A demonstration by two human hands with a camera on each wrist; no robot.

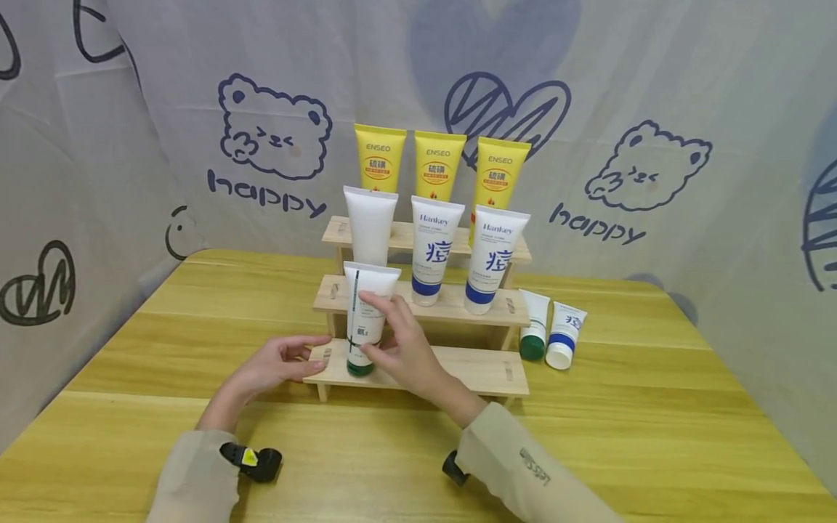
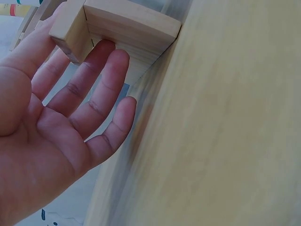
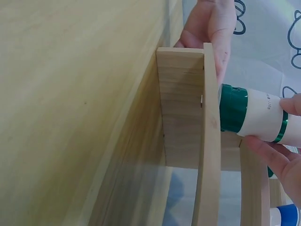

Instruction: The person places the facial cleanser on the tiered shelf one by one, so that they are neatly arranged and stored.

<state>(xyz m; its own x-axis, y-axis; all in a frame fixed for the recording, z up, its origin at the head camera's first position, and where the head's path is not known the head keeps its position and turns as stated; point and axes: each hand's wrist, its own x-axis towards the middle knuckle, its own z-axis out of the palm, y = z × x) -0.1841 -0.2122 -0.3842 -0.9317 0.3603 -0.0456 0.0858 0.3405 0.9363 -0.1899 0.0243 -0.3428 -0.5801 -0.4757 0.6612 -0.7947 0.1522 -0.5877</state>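
My right hand [image 1: 413, 354] grips a white squeeze tube [image 1: 368, 305] with a green cap, thumb on one side and fingers on the other. The tube stands cap down at the left end of the lowest step of a wooden tiered stand [image 1: 451, 363]. In the right wrist view its green cap [image 3: 233, 108] is right at the board. My left hand [image 1: 275, 363] holds the left end of that step; in the left wrist view, fingers [image 2: 101, 92] reach under the board [image 2: 134, 26].
White tubes with blue bands [image 1: 437, 250] and a plain white tube [image 1: 371, 225] stand on the middle step. Yellow tubes [image 1: 439, 167] line the top step. A green-capped tube [image 1: 535, 325] and a blue-banded tube [image 1: 566, 335] lie right of the stand. A printed curtain [image 1: 379, 58] hangs behind.
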